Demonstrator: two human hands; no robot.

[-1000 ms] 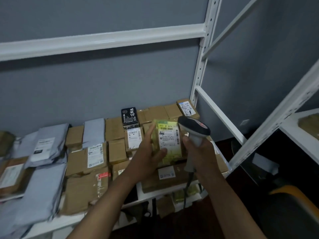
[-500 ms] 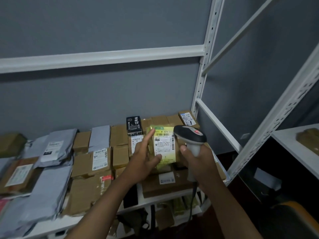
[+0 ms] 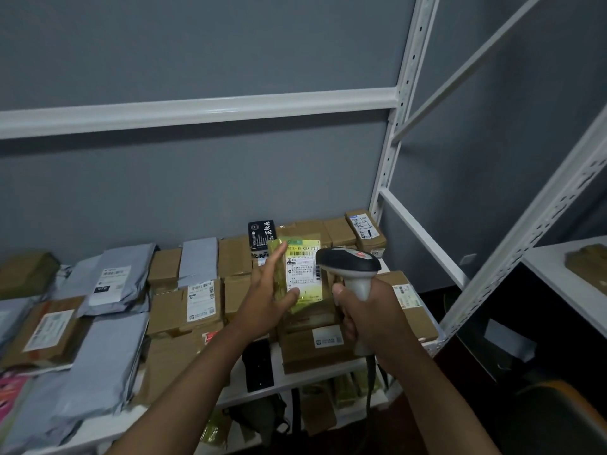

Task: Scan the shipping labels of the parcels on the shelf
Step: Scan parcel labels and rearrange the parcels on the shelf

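left hand (image 3: 266,302) pinching yellow parcel (image 3: 300,274) upright, label facing scanner (image 3: 353,267), right hand (image 3: 368,310) wrapped round handle

Above both hands the air stands open up to the white crossbeam (image 3: 197,114), and the grey wall (image 3: 197,192) closes it off behind. Below and beyond the hands, cardboard parcels (image 3: 184,310) and grey mailer bags (image 3: 108,362) pack the shelf (image 3: 295,379) edge to edge. Right of the right hand (image 3: 368,310), the white upright (image 3: 394,136) and slanted brace (image 3: 423,238) bar the way, with open gaps between them.
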